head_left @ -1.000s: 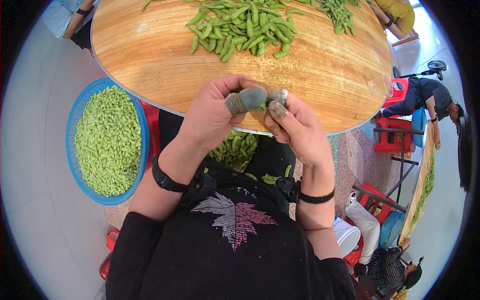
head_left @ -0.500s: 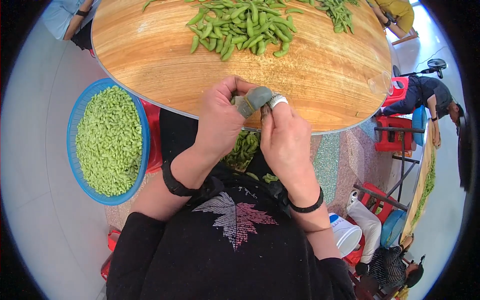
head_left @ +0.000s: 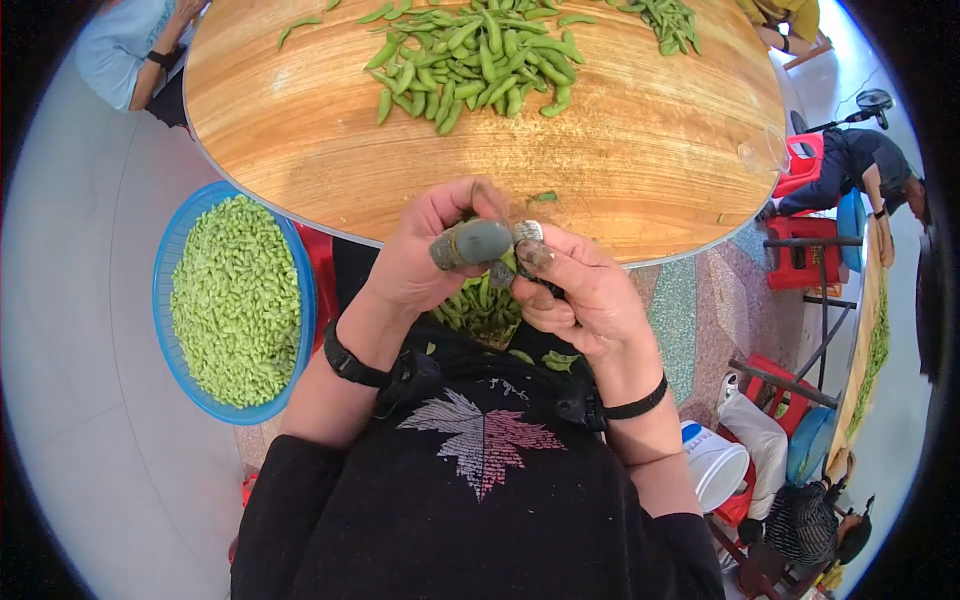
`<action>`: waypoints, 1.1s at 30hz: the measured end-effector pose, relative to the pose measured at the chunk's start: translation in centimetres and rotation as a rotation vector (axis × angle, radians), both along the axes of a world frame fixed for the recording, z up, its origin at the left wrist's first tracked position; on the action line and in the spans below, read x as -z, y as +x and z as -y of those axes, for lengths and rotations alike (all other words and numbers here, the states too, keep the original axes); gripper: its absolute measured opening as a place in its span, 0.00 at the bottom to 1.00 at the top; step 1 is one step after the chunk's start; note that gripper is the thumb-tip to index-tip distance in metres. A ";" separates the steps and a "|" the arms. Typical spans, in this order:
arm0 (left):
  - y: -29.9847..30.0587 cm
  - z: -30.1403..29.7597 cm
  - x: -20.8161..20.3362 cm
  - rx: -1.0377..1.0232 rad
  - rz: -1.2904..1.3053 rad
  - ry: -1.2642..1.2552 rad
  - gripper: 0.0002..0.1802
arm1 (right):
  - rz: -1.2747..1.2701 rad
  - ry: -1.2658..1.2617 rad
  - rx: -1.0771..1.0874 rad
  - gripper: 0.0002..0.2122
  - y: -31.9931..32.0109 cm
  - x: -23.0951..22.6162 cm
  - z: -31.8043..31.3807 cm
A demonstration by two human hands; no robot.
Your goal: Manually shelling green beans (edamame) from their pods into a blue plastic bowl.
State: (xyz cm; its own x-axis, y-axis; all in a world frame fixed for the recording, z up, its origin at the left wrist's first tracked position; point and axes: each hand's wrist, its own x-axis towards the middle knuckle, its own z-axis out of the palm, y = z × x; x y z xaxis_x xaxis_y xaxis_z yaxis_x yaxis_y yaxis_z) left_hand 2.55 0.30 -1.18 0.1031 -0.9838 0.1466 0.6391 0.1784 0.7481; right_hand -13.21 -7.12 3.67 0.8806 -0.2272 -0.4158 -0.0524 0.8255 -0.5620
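1. While the left hand (head_left: 420, 250) is at the near edge of the wooden table (head_left: 330, 160), with a grey cover (head_left: 478, 242) on its thumb, its fingers are bent in; I can't tell what they pinch.
2. The right hand (head_left: 602, 292) is just beside it, fingers curled, with a white ribbed wrap (head_left: 527, 232) on one finger. A bit of green (head_left: 509, 262) shows between the hands, too blurry to say if it is gripped.
3. A heap of edamame pods (head_left: 470, 70) is on the table, past the hands. More green pods or skins (head_left: 472, 306) show below the hands, near the lap.
4. Shelled beans (head_left: 235, 300) lie in the blue basket (head_left: 163, 290), out to the left.
5. To open a pod well, I think it helps to pinch it with both hands and push a thumb along the seam.
6. A soft press should be best, since a hard one might squash the beans.
7. Fingertips close together could stop a bean from popping away.
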 end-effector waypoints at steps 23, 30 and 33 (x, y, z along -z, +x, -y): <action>-1.6 0.7 -2.2 -0.251 0.062 0.329 0.09 | -0.208 -0.760 0.156 0.06 0.6 1.5 1.5; -0.9 0.5 -1.2 -0.262 -0.114 0.294 0.12 | -0.079 -1.270 0.102 0.05 0.8 1.4 1.7; -0.4 0.0 -1.4 -0.337 -0.147 0.294 0.14 | -0.133 -1.495 -0.273 0.05 -0.3 -0.2 3.5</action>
State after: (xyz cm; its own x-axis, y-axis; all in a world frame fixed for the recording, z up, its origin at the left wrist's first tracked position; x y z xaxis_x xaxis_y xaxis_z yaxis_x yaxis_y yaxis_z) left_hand 2.18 0.31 0.18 0.4227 -0.8895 -0.1737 0.6848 0.1879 0.7041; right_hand -13.54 -10.65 3.82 0.9398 -0.3397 -0.0363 -0.2199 -0.5201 -0.8253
